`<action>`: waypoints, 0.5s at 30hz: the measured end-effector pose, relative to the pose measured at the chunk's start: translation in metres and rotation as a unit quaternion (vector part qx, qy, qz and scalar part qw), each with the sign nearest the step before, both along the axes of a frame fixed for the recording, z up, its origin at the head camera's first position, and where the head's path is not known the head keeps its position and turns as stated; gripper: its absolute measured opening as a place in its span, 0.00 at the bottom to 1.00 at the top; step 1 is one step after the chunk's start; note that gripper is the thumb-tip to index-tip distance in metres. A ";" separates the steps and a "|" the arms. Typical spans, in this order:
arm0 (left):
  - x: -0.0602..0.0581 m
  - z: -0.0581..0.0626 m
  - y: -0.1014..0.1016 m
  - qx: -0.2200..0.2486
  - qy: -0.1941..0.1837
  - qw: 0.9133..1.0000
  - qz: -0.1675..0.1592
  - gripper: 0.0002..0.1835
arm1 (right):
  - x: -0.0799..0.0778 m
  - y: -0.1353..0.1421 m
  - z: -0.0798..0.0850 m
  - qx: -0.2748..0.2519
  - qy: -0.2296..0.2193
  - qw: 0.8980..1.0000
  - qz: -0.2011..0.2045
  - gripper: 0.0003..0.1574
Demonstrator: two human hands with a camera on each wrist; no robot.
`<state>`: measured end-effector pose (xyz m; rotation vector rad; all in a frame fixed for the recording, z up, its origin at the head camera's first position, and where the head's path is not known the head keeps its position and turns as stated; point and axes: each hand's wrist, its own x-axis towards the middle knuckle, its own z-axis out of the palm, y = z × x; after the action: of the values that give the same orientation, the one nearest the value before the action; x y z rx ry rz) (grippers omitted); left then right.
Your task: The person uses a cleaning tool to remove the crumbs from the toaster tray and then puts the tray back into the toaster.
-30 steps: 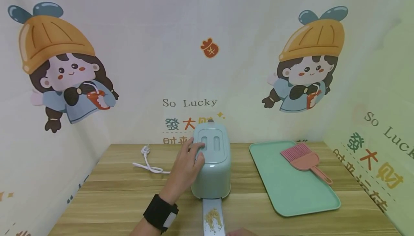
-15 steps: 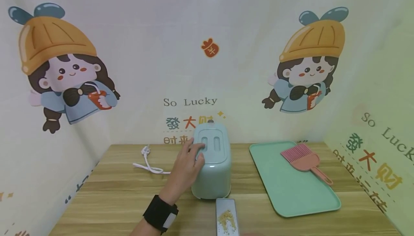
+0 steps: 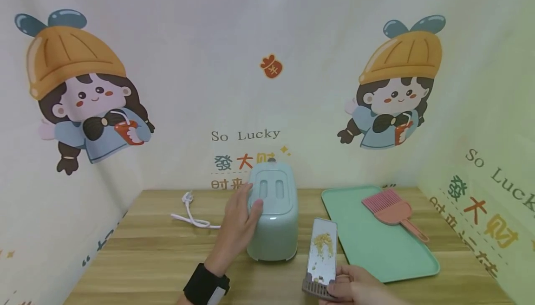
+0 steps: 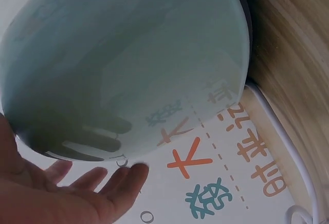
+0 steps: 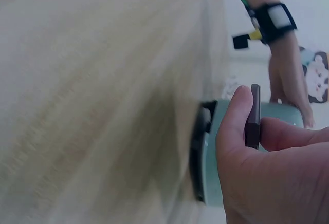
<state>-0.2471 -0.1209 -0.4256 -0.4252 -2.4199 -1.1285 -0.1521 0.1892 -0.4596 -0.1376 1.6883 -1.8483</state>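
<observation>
A pale green toaster [image 3: 272, 235] with a lid over its top stands mid-table. My left hand [image 3: 237, 228] is at its left upper edge, fingers extended; the left wrist view shows the fingers [image 4: 126, 185] loosely bent beside the glossy wall. To the toaster's right, my right hand [image 3: 357, 285] pinches the grey slotted handle end of a crumb tray [image 3: 311, 261]. Yellow-brown crumbs [image 3: 323, 243] lie on its silvery surface. In the right wrist view the handle [image 5: 253, 124] shows edge-on between thumb and fingers.
A flat green tray [image 3: 368, 249] lies on the right of the wooden table [image 3: 142, 258], bearing a pink brush [image 3: 378, 203] and a small pink dustpan [image 3: 394, 214]. A white power cord [image 3: 198, 223] with its plug lies left of the toaster. Printed cloth hangs behind.
The crumb tray has come out of the toaster's front and moved right, up beside the green tray, with my right hand. My left fingers have shifted from the lid slot to the toaster's edge.
</observation>
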 end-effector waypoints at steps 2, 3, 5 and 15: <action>0.005 -0.001 0.001 0.011 0.037 0.999 0.026 0.28 | -0.003 -0.002 0.013 -0.011 -0.010 1.000 -0.020 0.28; 0.008 -0.001 0.001 0.018 0.058 0.997 0.040 0.26 | -0.005 -0.003 0.018 -0.017 -0.009 0.999 -0.028 0.30; 0.013 0.002 0.002 0.031 0.088 0.994 0.059 0.18 | -0.009 -0.004 0.024 -0.017 -0.001 0.999 -0.047 0.33; 0.048 0.007 0.030 0.034 0.008 0.998 -0.051 0.03 | -0.032 -0.016 0.030 -0.015 0.047 0.991 -0.121 0.34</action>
<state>-0.1992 -0.0911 -0.4187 -0.5404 -2.3605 -1.2422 -0.1841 0.1730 -0.4293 -0.0344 1.8095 -2.0729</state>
